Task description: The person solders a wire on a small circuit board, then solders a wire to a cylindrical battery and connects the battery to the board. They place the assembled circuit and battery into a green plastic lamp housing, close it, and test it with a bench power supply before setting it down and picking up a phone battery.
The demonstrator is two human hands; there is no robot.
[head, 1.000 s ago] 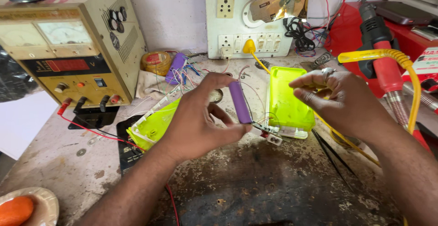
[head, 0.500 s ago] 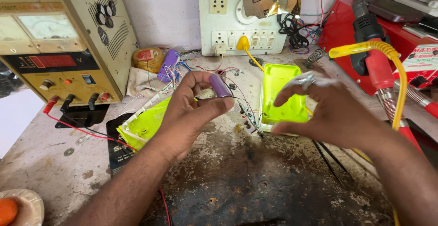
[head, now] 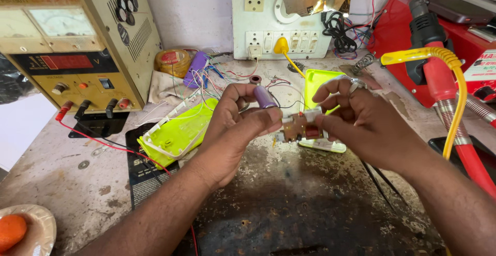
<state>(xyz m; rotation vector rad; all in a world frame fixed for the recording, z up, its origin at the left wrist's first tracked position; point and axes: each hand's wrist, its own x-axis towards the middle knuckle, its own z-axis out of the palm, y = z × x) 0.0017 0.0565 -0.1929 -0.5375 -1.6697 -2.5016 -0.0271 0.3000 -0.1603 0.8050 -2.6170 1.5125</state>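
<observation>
My left hand (head: pixel 235 127) holds a purple cylindrical battery cell (head: pixel 264 96) between thumb and fingers, above the middle of the workbench. My right hand (head: pixel 361 119) pinches a small brown circuit board (head: pixel 301 126) that thin wires join to the cell. The two hands almost touch. Behind them lie two lime-green plastic shell halves: one (head: pixel 178 129) to the left under my left wrist, the other (head: pixel 320 83) standing just behind my right hand's fingers.
A beige bench power supply (head: pixel 72 44) with red and black leads stands at the back left. A white wall socket board (head: pixel 279 18) with a yellow plug is behind. At right a red tool with a yellow coiled hose (head: pixel 449 80). A plate with an orange (head: pixel 15 230) sits at the front left.
The purple cell has tilted and risen in my left hand. My right hand has closed in and now holds the small circuit board up next to the cell.
</observation>
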